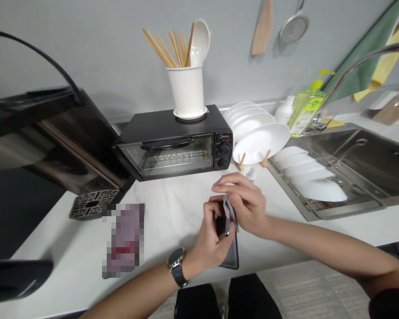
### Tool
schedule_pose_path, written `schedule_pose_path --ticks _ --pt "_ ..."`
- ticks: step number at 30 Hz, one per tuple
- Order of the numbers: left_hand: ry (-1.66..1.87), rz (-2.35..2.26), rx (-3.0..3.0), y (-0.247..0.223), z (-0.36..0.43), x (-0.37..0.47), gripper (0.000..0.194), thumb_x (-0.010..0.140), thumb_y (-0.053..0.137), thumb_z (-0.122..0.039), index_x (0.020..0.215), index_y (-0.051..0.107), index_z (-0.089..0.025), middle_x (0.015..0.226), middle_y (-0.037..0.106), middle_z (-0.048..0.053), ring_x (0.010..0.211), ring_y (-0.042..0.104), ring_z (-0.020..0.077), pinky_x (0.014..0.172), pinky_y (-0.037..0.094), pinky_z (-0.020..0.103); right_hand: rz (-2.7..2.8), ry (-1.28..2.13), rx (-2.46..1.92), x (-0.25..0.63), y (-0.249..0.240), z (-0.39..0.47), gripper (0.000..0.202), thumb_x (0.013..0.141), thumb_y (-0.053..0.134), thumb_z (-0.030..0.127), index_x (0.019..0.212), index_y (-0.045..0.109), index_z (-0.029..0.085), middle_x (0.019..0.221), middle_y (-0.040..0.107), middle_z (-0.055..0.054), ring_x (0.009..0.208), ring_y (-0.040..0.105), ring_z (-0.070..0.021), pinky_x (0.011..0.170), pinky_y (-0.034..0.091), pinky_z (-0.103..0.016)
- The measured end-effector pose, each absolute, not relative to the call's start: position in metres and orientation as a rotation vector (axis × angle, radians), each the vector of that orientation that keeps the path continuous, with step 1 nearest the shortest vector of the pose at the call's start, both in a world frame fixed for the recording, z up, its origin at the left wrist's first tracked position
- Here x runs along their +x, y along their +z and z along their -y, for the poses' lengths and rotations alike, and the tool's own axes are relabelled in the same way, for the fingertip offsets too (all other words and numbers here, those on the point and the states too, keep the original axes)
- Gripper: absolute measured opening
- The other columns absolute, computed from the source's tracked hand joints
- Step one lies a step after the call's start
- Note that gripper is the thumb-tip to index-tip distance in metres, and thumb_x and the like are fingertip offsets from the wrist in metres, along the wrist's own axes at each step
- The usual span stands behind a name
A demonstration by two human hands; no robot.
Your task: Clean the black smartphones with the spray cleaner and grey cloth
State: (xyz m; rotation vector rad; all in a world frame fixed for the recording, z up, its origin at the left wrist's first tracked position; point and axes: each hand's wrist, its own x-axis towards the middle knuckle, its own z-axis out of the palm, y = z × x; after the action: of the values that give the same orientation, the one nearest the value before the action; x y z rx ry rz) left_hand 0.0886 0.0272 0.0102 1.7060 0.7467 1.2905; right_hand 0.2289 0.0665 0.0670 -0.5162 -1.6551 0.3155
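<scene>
dark slab, shiny rim | tilted, in left hand | grey cloth | creased, against slab, in right hand

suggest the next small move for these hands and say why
I'd probably slide the grey cloth gently along the dark object with the right hand, while the left hand holds the object: the cloth lies against its edge, pinched in the right fingers, and the left fingers grip the object from the other side.

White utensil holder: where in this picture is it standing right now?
In the head view, the white utensil holder stands at upper centre, in a white saucer on the black toaster oven, left of the hanging wooden spatula.
</scene>
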Motion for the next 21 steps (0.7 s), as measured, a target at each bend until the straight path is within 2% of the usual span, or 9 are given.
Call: schedule_pose_path --ticks 2,4,8,10,13,15,18,21 --pt "1.293 -0.684 1.699 0.012 -0.028 0.086 0.027 0.106 0.055 -0.042 0.123 0.039 -0.026 0.123 0.052 0.009 0.111 0.055 0.0231 0.098 0.049 0.041 1.562 0.266 -0.615 0.230 0.072 -0.069 0.030 0.109 0.054 0.036 0.117 0.082 0.029 0.099 0.068 -0.006 0.093 0.067 -0.0200 0.079 0.057 -0.038" --pt "1.293 -0.653 1.711 0.015 -0.030 0.083 0.039 0.107 0.054 -0.042 0.138 0.037 -0.027 0.130 0.052 0.010 0.119 0.055 0.0250 0.105 0.047 0.043 1.535 0.197 -0.661 0.234 0.084 -0.072 0.030 0.108 0.056 0.039 0.116 0.083 0.030 0.086 0.064 -0.003 0.079 0.063 -0.0173 0.070 0.054 -0.033" --pt "1.292 -0.659 1.779 0.017 -0.032 0.076 0.060 0.107 0.050 -0.043 0.161 0.028 -0.027 0.155 0.044 0.014 0.141 0.047 0.0311 0.120 0.040 0.049 1.635 0.204 -0.797 0.248 0.117 -0.085 0.030 0.107 0.060 0.040 0.112 0.084 0.024 0.066 0.065 0.001 0.058 0.055 -0.0130 0.055 0.045 -0.026" --pt "1.286 -0.654 1.787 0.016 -0.032 0.075 0.063 0.108 0.050 -0.042 0.164 0.025 -0.029 0.159 0.041 0.014 0.135 0.053 0.0294 0.118 0.044 0.048 1.666 0.297 -0.900 0.256 0.127 -0.099 0.035 0.105 0.061 0.047 0.105 0.085 0.021 0.068 0.069 0.001 0.059 0.058 -0.0135 0.055 0.045 -0.025" --pt "1.269 -0.610 1.741 0.013 -0.031 0.078 0.061 0.107 0.050 -0.042 0.163 0.030 -0.028 0.138 0.054 0.014 0.113 0.061 0.0241 0.108 0.051 0.044 1.657 0.450 -0.953 0.263 0.128 -0.119 0.046 0.101 0.063 0.058 0.095 0.084 0.018 0.069 0.071 0.001 0.063 0.063 -0.0151 0.055 0.046 -0.025" --pt "1.276 -0.593 1.710 0.012 -0.030 0.080 0.059 0.106 0.051 -0.045 0.159 0.034 -0.025 0.120 0.058 0.011 0.108 0.060 0.0239 0.105 0.052 0.044 1.551 0.476 -0.933 0.263 0.123 -0.125 0.050 0.102 0.059 0.061 0.097 0.084 0.018 0.065 0.067 0.001 0.061 0.062 -0.0148 0.054 0.047 -0.025" --pt "1.268 -0.614 1.683 0.011 -0.029 0.083 0.060 0.106 0.051 -0.050 0.156 0.035 -0.022 0.115 0.057 0.011 0.107 0.060 0.0247 0.104 0.052 0.045 1.445 0.388 -0.834 0.258 0.116 -0.117 0.048 0.108 0.051 0.056 0.111 0.083 0.021 0.067 0.064 0.001 0.061 0.062 -0.0152 0.057 0.052 -0.027" --pt "1.268 -0.631 1.710 0.012 -0.028 0.083 0.056 0.105 0.053 -0.052 0.152 0.041 -0.024 0.116 0.060 0.012 0.107 0.062 0.0257 0.103 0.054 0.046 1.653 0.259 -0.667 0.251 0.111 -0.096 0.037 0.110 0.051 0.045 0.123 0.079 0.026 0.087 0.070 -0.004 0.077 0.067 -0.0176 0.069 0.058 -0.032"
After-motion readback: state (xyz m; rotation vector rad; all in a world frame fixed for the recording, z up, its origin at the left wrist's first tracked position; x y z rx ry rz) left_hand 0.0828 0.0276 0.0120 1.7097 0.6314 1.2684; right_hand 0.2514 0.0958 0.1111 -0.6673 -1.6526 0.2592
